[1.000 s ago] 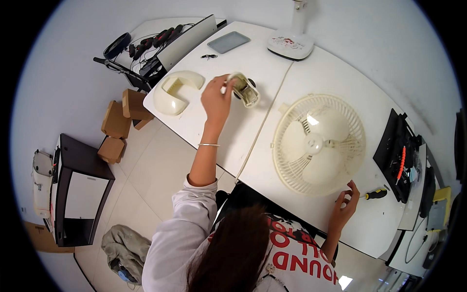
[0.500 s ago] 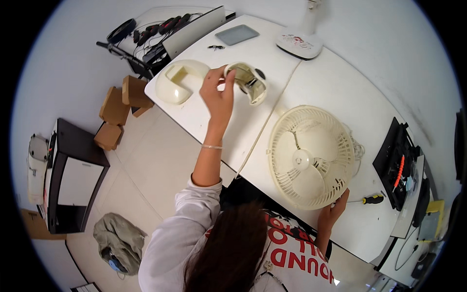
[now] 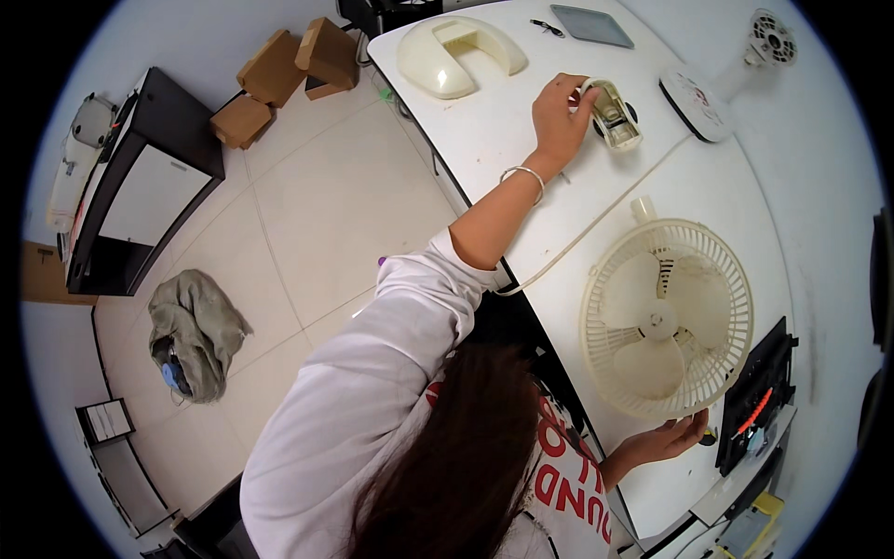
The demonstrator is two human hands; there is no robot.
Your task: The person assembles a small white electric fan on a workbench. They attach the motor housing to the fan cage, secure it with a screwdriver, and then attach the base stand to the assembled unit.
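Note:
My left hand (image 3: 562,119) is closed on the edge of a hollow cream plastic housing (image 3: 616,135) with dark round knobs at its sides. Its inside faces up, over the far part of the white table; whether it touches the tabletop I cannot tell. A cream fan head (image 3: 659,321), with three blades inside a slatted cage, sits on the right of the table. At the cage's near rim is my right hand (image 3: 669,440), its fingers bent against the edge and partly hidden. Left of the held housing lies a curved cream fan base (image 3: 447,61).
A cord (image 3: 596,224) crosses the table (image 3: 521,168). At the far side are a grey tray (image 3: 591,26), a small black cable (image 3: 547,28) and a white stand (image 3: 694,104). A black tool case (image 3: 759,401) lies at right. Cardboard boxes (image 3: 270,70) stand on the floor.
The view has turned, shifting the table up and right. In my left hand the housing has tilted and come away from the fan base. My right hand stays at the fan's near rim.

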